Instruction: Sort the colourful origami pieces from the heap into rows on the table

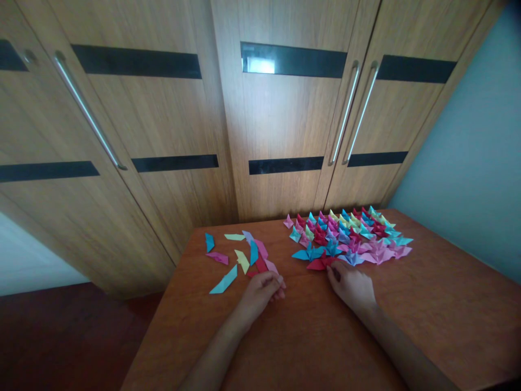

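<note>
Rows of folded paper cranes [377, 251] in pink, red, blue and yellow stand on the right of the brown table [301, 336]. At their front left corner my right hand [352, 285] touches a red crane [319, 263], its fingers closed at the crane's right side. Flat folded paper pieces lie scattered on the left, among them a light teal one [224, 281], a yellow one [241, 260] and a magenta one [218, 257]. My left hand [262, 290] is curled beside the pink and red pieces; what its fingers hold, if anything, is too small to tell.
Wooden cabinet doors [280, 119] with dark strips and long metal handles rise behind the table. A pale blue wall [472, 163] is on the right. Dark reddish floor [73, 336] shows past the table's left edge.
</note>
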The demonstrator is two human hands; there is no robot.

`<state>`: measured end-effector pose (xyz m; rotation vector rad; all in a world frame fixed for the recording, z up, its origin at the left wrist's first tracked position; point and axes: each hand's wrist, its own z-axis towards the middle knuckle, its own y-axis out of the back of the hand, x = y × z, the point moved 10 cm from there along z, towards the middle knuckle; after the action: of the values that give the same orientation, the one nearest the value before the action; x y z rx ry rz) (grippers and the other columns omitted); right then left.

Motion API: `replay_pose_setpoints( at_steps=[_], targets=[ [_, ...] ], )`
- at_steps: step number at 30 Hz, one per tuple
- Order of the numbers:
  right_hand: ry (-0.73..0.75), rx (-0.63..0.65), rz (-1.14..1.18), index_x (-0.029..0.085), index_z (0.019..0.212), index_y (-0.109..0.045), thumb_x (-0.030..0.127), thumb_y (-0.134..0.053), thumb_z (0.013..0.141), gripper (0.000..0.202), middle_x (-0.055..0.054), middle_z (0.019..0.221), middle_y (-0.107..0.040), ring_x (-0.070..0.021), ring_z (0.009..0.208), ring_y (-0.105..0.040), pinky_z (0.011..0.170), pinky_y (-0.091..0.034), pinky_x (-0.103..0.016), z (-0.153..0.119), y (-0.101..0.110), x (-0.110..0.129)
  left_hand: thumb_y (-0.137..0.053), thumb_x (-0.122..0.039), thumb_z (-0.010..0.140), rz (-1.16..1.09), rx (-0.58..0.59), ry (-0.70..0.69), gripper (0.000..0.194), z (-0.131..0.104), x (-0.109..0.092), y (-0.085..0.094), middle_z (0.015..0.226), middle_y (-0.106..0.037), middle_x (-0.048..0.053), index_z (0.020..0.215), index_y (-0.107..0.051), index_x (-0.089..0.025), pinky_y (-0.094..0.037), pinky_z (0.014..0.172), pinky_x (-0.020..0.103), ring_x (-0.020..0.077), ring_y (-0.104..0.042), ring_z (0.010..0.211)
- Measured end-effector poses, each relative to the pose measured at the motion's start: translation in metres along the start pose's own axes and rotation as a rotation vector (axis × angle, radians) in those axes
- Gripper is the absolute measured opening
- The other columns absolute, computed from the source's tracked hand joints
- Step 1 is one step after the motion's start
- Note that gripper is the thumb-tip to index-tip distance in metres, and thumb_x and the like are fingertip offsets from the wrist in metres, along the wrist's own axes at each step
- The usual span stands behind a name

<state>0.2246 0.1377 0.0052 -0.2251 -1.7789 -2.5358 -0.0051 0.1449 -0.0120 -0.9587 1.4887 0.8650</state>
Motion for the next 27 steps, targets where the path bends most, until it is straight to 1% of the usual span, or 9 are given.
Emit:
replay_pose_setpoints(
  at_steps=[6, 10, 19, 24, 27],
  targets=[
    [-0.030, 0.021, -0.010, 0.024, 0.089, -0.062, 0.035, -0.040, 0.089, 0.024, -0.001, 0.091, -0.065, -0.0138, 0.071, -0.060, 0.050, -0.028, -0.022, 0.002, -0.002, -0.004, -0.054, -0.047, 0.079, 0.024, 0.013, 0.003, 0.034, 0.002, 0.003, 0.000, 0.063, -0.063, 0.002, 0.074, -0.061, -0.014, -0.037, 0.055, 0.022, 0.0119, -0.052, 0.057],
    [-0.044, 0.048, -0.019, 0.024, 0.088, -0.062, 0.036, -0.041, 0.088, 0.024, -0.001, 0.092, -0.065, -0.0136, 0.071, -0.060, 0.050, -0.029, -0.022, 0.004, -0.005, -0.005, -0.053, -0.047, 0.079, 0.023, 0.012, 0.003, 0.034, 0.002, 0.003, -0.001, 0.063, -0.063, 0.002, 0.075, -0.061, -0.014, -0.037, 0.056, 0.022, 0.0118, -0.052, 0.057],
    [-0.081, 0.044, 0.026, 0.026, 0.086, -0.062, 0.039, -0.041, 0.088, 0.025, 0.000, 0.085, -0.066, -0.0144, 0.068, -0.060, 0.049, -0.028, -0.022, 0.000, -0.005, -0.010, -0.053, -0.041, 0.078, 0.022, 0.008, 0.014, 0.028, 0.001, 0.001, -0.001, 0.062, -0.062, 0.001, 0.074, -0.061, -0.014, -0.037, 0.057, 0.022, 0.0114, -0.052, 0.057],
    [-0.063, -0.002, 0.048, 0.024, 0.080, -0.062, 0.040, -0.040, 0.087, 0.027, 0.000, 0.080, -0.065, -0.0142, 0.065, -0.059, 0.049, -0.028, -0.022, -0.002, 0.002, -0.009, -0.053, -0.041, 0.079, 0.016, 0.015, 0.014, 0.028, 0.001, 0.003, -0.001, 0.062, -0.063, 0.002, 0.074, -0.060, -0.014, -0.037, 0.056, 0.022, 0.0113, -0.052, 0.057],
    [0.005, -0.021, 0.087, 0.023, 0.077, -0.060, 0.037, -0.040, 0.088, 0.028, -0.001, 0.080, -0.064, -0.0145, 0.067, -0.058, 0.052, -0.030, -0.022, -0.004, 0.005, 0.002, -0.054, -0.040, 0.079, 0.012, 0.017, 0.007, 0.027, 0.002, 0.003, -0.001, 0.063, -0.063, 0.002, 0.074, -0.061, -0.014, -0.037, 0.056, 0.022, 0.0112, -0.052, 0.057]
  ],
)
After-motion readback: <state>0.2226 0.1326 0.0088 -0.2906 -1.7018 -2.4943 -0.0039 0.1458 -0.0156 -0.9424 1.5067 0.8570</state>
